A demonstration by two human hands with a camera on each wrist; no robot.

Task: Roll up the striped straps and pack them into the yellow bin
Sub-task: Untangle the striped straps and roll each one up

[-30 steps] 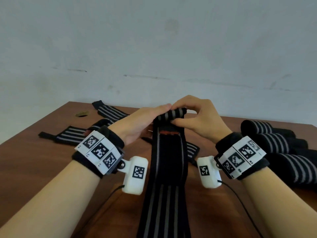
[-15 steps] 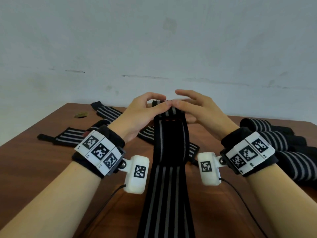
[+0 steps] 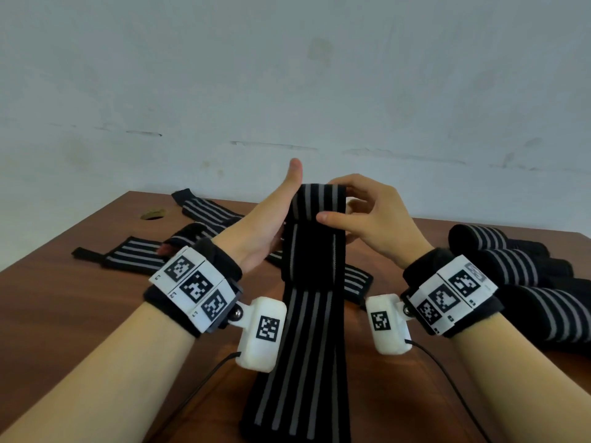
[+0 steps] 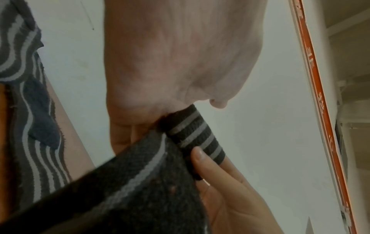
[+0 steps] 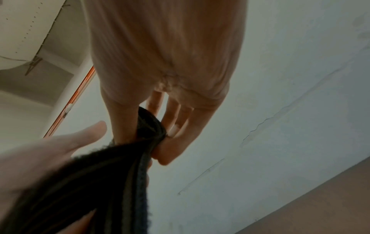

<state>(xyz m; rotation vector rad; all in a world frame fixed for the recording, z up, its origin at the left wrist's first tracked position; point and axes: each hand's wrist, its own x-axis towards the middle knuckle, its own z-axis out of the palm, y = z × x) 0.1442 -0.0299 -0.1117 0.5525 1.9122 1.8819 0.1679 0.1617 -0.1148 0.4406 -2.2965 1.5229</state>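
Near edge of the surface (image 3: 80,314): the loose tail of the strap in hand (image 3: 307,346) is draped over it, still unrolled. The strap's top end is held up between both hands, with only a small roll started at the top (image 4: 196,136).

Right hand (image 3: 374,219): grip clamped on the roll, thumb laid across the front, fingers curled behind. Left hand (image 3: 265,228): grip apart, fingers straight, palm pressed flat against the roll's left side, thumb pointed up.

Right edge: several rolled straps (image 3: 527,276) are lined up side by side, finished but not packed. Far left corner: at least three flat straps (image 3: 134,254) are spread out, some overlapped, none rolled.

The yellow bin is not seen in any view, so nothing can be confirmed as packed.

Judged status: rolling is around midway by count. Left to do: this strap to be wound to its tail, the flat ones rolled, everything moved into the bin.
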